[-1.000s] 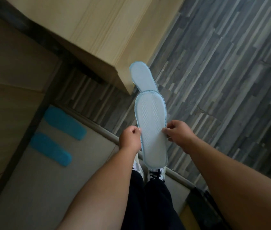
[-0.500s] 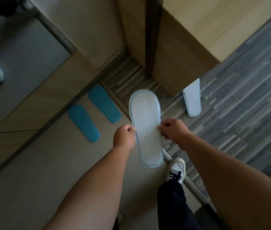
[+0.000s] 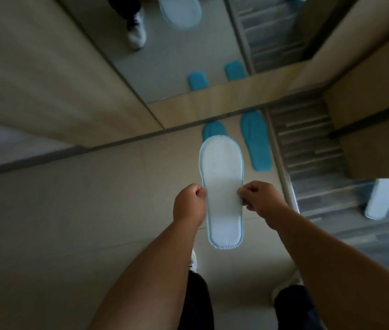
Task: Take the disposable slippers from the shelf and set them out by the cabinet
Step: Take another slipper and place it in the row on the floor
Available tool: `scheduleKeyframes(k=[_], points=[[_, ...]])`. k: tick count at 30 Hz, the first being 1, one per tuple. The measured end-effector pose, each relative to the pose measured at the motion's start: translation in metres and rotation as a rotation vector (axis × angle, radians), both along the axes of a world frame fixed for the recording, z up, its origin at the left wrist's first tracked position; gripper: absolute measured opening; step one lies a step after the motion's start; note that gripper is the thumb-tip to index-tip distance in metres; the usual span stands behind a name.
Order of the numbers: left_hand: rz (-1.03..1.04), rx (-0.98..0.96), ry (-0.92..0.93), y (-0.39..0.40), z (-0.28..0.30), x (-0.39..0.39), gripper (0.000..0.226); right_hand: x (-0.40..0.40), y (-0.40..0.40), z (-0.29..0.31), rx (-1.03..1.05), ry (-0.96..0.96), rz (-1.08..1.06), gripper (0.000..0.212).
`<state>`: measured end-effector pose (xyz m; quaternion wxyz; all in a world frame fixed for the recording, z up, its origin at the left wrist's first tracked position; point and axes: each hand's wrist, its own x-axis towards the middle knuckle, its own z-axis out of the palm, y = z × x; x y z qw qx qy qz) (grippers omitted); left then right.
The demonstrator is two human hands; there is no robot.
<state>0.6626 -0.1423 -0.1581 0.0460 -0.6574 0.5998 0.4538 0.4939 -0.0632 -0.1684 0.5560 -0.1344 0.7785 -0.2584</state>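
I hold a white disposable slipper (image 3: 222, 186) with a pale blue stitched rim flat in front of me, above the beige floor. My left hand (image 3: 188, 206) pinches its left edge and my right hand (image 3: 260, 201) pinches its right edge, both at mid-length. A second white slipper (image 3: 383, 201) lies on the grey wood-pattern floor at the right, partly hidden under the wooden cabinet (image 3: 374, 148). Two teal slippers, one (image 3: 256, 141) in full view and one (image 3: 212, 132) partly behind the held slipper, lie by the mirror's base.
A floor-level mirror (image 3: 176, 63) ahead reflects my shoe, the held slipper and the teal pair. A metal threshold strip (image 3: 284, 175) divides beige tile from grey plank floor. My legs and shoes are below my arms.
The view has swung left: the mirror and teal slippers now lie straight ahead, the cabinet and the slipper on the floor have shifted to the right. Both hands keep their pinch on the slipper.
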Motion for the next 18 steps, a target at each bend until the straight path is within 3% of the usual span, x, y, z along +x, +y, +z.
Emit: scheduleKeyframes(k=[7,18], points=[[0.116,-0.028,0.014,-0.034,-0.006,0.11,0.024,0.103,-0.057,-0.008,-0.009,0.026,0.114,0.003],[0.27,-0.039,-0.043,-0.051,-0.018,0.178,0.021,0.169,-0.097,-0.021,-0.021,0.004,0.262,0.008]])
